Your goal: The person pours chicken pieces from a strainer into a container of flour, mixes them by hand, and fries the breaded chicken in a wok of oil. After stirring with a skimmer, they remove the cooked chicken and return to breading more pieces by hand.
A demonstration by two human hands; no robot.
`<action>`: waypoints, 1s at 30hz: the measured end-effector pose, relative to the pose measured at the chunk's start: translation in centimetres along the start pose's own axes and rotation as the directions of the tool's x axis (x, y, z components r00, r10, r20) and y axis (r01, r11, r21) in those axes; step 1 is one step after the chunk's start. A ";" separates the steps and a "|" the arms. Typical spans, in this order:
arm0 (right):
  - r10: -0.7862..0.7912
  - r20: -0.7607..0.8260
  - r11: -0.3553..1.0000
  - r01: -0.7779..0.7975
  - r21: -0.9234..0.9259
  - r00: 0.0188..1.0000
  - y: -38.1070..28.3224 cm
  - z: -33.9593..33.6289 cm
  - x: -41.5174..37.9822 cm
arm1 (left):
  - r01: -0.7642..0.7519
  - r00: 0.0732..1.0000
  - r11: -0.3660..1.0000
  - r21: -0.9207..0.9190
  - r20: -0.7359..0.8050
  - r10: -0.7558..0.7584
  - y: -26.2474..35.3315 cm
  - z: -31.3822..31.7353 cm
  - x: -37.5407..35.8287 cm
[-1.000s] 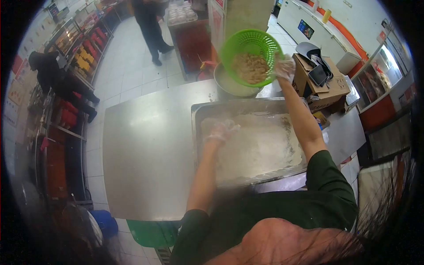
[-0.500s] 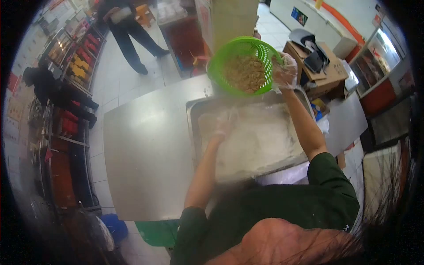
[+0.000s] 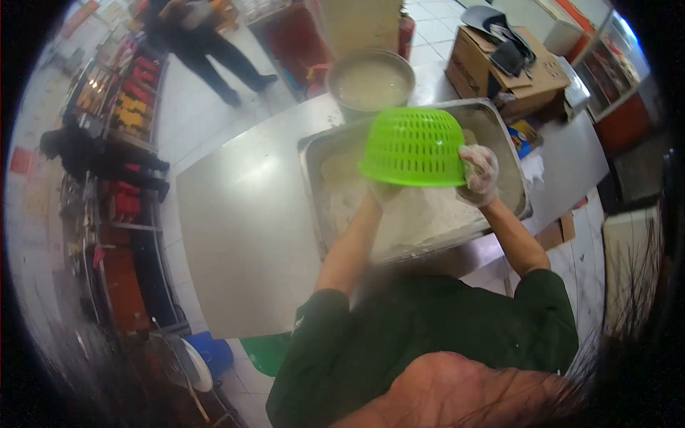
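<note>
A green plastic colander is tipped over above a metal tray, its slotted underside facing up toward me. My right hand, in a clear plastic glove, is closed on the colander's right rim. Pale flour covers the bottom of the tray. Close under the colander's lower left edge is my left hand, also gloved; its fingers are hidden behind the colander. The colander's contents are out of sight, though a little tan material shows past its far right side.
A round metal pot of cloudy liquid stands behind the tray on the steel table. At the right back is a cardboard box with a cap on it. Two people stand beyond the table, near shelves on the left.
The colander, earlier held upright near the pot with clumpy tan pieces inside, has come nearer over the tray and turned over. My left hand has moved right, under its edge.
</note>
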State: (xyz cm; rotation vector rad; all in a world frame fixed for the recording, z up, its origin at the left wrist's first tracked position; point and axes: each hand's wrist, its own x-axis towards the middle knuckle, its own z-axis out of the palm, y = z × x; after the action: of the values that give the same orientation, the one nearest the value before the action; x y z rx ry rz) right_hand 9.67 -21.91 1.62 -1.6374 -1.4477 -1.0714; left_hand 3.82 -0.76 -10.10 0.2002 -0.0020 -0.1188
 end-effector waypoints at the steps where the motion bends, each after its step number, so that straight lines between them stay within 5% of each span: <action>1: -0.035 0.041 0.999 0.035 -0.006 0.999 -0.3 -0.3 0.2 | -0.012 1.000 0.997 -0.078 -0.024 0.011 0.2 -1.1 0.3; 2: -0.047 0.021 0.999 0.047 0.014 0.999 -0.5 -0.7 0.0 | -0.036 0.999 0.998 -0.059 -0.025 0.035 0.6 -2.1 0.6; 4: 0.241 0.157 0.968 -0.248 0.025 0.958 -0.3 -1.7 -0.8 | -0.116 0.993 0.993 0.034 -0.001 0.116 1.1 -4.6 1.4; 6: 0.289 0.122 0.940 -0.305 0.151 0.950 0.7 -1.4 -0.7 | -0.104 0.994 0.990 0.100 0.039 0.100 2.5 -11.3 4.5; 8: 0.475 -0.068 0.858 -0.445 0.255 0.877 1.9 -0.1 0.2 | -0.076 0.995 0.986 0.150 0.071 0.066 1.2 -8.4 3.0; 10: 0.485 -0.174 0.872 -0.460 0.167 0.857 4.4 2.1 1.3 | 0.105 0.986 0.669 0.736 -0.165 0.026 3.1 2.9 2.0; 11: 0.507 -0.189 0.862 -0.489 0.138 0.841 4.8 2.9 3.4 | 0.174 0.930 0.550 0.817 -0.320 0.181 3.0 6.2 0.9; 15: 0.512 -0.207 0.815 -0.547 -0.193 0.834 8.0 8.6 6.1 | 0.175 0.941 0.330 0.928 -0.256 0.220 4.8 4.7 -1.3; 17: 0.846 -0.120 0.517 -0.854 -0.061 0.520 9.0 12.9 5.8 | 0.333 0.882 -0.184 0.925 -0.237 0.407 6.1 -0.8 -2.3; 18: 0.838 -0.129 0.529 -0.848 -0.039 0.529 9.0 13.4 6.8 | 0.327 0.879 -0.202 0.923 -0.219 0.424 6.2 -0.9 -2.8; 20: 0.988 0.016 0.148 -0.982 0.114 0.150 7.9 13.6 7.6 | 0.186 0.889 0.036 0.982 -0.183 0.420 5.6 -1.1 -3.9; 23: 0.884 -0.028 0.463 -0.883 -0.078 0.466 6.3 13.2 4.0 | 0.306 0.881 -0.058 0.950 -0.260 0.395 5.2 4.1 -5.2; 28: 0.881 0.316 0.354 -0.934 0.051 0.351 3.7 8.9 -5.1 | 0.360 0.877 -0.209 0.909 -0.253 0.409 5.0 2.6 -6.4; 30: 0.860 0.351 0.433 -0.893 -0.123 0.369 4.9 7.5 -7.5 | 0.391 0.878 -0.355 0.849 -0.228 0.421 4.0 0.3 -6.5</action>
State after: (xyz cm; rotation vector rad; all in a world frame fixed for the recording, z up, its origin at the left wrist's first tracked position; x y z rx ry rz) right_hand 15.27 -19.00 -8.24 -2.1908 -0.5196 -0.0411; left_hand -2.13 3.82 -8.95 2.2059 0.4849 0.0243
